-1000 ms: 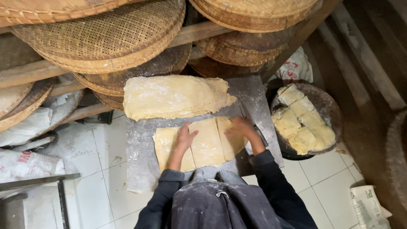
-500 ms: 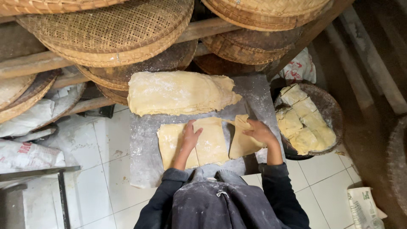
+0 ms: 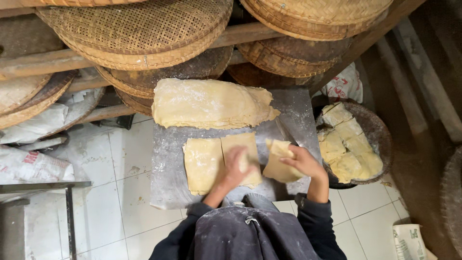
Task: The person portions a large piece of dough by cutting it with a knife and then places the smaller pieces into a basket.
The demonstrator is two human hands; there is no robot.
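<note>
Dough piece [image 3: 278, 166] lifted in right hand's [image 3: 302, 162] grip.

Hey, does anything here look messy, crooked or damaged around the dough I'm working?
Nothing looks damaged. The grey board is dusted with flour. The right hand lifts a cut dough piece askew off the flat dough slabs under the left hand. The big dough stack has ragged edges.
</note>
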